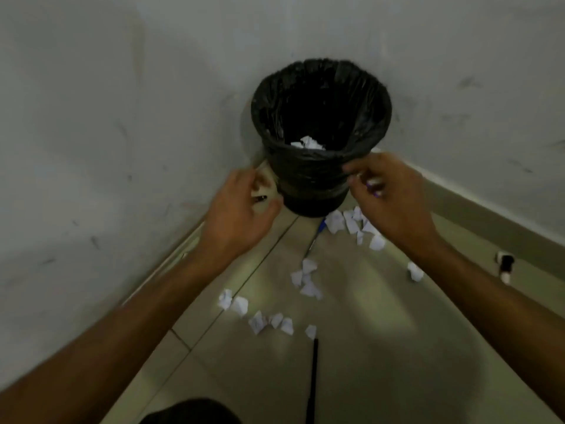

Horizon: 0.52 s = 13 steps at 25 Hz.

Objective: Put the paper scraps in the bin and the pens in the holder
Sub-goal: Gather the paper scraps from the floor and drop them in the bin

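Note:
A bin [321, 175] lined with a black bag stands in the corner, with white paper scraps [308, 143] at its bottom. My right hand [388, 203] is at the bin's right rim and pinches a paper scrap [373, 183] with purple marks. My left hand [238, 215] is left of the bin, fingers curled, with the end of a dark pen [260, 198] showing between fingers and thumb. Several crumpled floor scraps [354, 223] lie on the tiles, more of them nearer me [260, 319]. A blue pen [315, 237] and a black pen [312, 377] lie on the floor.
Grey walls close in on the left and behind the bin, with a skirting board [489, 221] along the right. A small black-and-white object [506, 266] sits on the floor by the right wall. A dark shape [189, 411] fills the bottom edge.

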Motion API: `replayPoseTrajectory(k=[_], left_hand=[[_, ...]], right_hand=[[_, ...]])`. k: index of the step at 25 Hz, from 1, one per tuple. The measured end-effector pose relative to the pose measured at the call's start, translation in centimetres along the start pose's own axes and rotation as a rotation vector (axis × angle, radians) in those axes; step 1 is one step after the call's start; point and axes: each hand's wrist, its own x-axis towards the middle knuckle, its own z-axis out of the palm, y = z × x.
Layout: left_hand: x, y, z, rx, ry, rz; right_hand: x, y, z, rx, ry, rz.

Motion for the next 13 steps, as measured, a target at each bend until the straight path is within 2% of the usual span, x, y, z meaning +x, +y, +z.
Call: replayPoseTrajectory(k=[2, 3, 4, 6, 8, 11, 13], left_hand=[[-7.5, -5.2, 2.0, 0.247, -0.434, -0.275], [-10.8, -7.3, 3.0, 0.342, -0.589, -0.356], [-13.2, -8.6, 4.0, 0.39, -0.663, -0.374], [-16.2, -9.7, 6.3, 0.359, -0.673, -0.266], [-16.8, -9.5, 8.3, 0.21, -0.572, -0.138], [-15.3, -7.9, 10.7, 0.033, -0.501, -0.089], [-14.7, -7.0, 12.0, -0.024, -0.53, -0.075]], right_hand=[[-6.1, 3.0, 0.7, -0.032, -0.19, 0.126], [-9.0, 4.4, 1.2, -0.057, -0.289, 0.197], [-11.2, 5.4, 1.8, -0.071, -0.372, 0.251], [-14.8, 6.6, 3.2, -0.061, -0.508, 0.271], [-17.2, 6.7, 4.4, -0.068, -0.648, 0.197], [-19.2, 5.6, 6.2, -0.091, -0.845, -0.047], [-21.2, 5.1, 7.2, -0.129, -0.956, -0.279]])
